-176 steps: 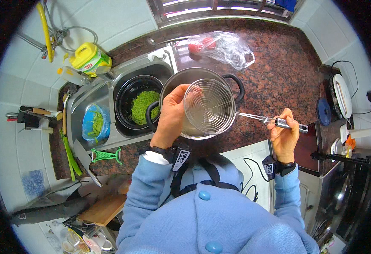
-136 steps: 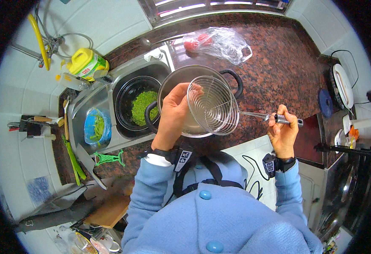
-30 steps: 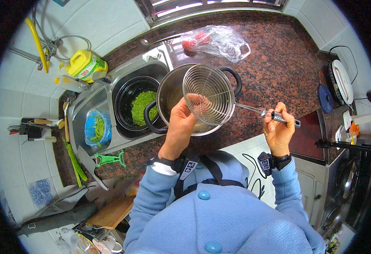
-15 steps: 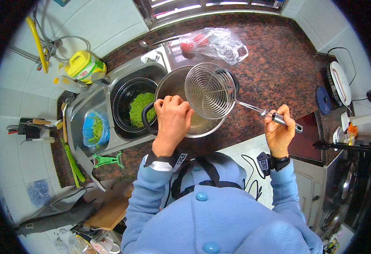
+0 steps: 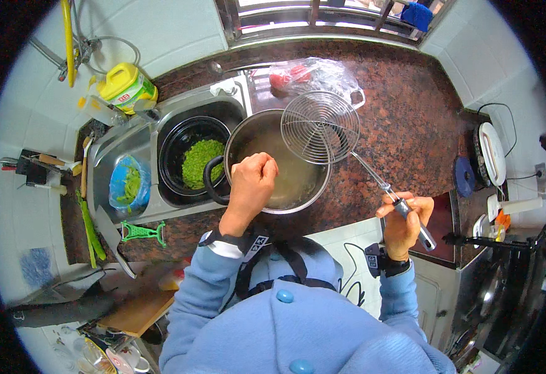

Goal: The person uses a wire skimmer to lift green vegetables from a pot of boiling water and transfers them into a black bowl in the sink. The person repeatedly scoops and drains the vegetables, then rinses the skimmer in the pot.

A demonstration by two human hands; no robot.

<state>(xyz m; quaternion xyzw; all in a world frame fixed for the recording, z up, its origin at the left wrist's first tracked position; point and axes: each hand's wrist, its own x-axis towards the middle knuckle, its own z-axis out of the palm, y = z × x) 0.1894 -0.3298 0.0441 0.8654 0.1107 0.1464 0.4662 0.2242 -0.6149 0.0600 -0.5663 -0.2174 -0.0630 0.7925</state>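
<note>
My right hand [image 5: 404, 225] grips the dark handle of a round wire skimmer [image 5: 319, 128]. The skimmer's coiled mesh hangs above the right side of a large steel pot [image 5: 321, 198], which holds cloudy liquid. Over the left part of the same pot is my left hand [image 5: 252, 187], its fingers curled together. Whatever those fingers hold, if anything, is hidden. Left of the pot, a black basin [image 5: 168, 140] sits in the sink with chopped green pieces [image 5: 202, 163] inside.
A clear plastic bag with red items [image 5: 323, 73] lies behind the pot. In the left sink is a blue bag [image 5: 129, 198] of green pieces. A knife [image 5: 112, 235] and a green peeler [image 5: 143, 233] lie at the counter's front edge. A yellow jug [image 5: 123, 84] stands behind the sink.
The whole view has shifted slightly. My left fingers have drawn in closer together over the pot. The skimmer's handle now slants more steeply, with my right hand lower.
</note>
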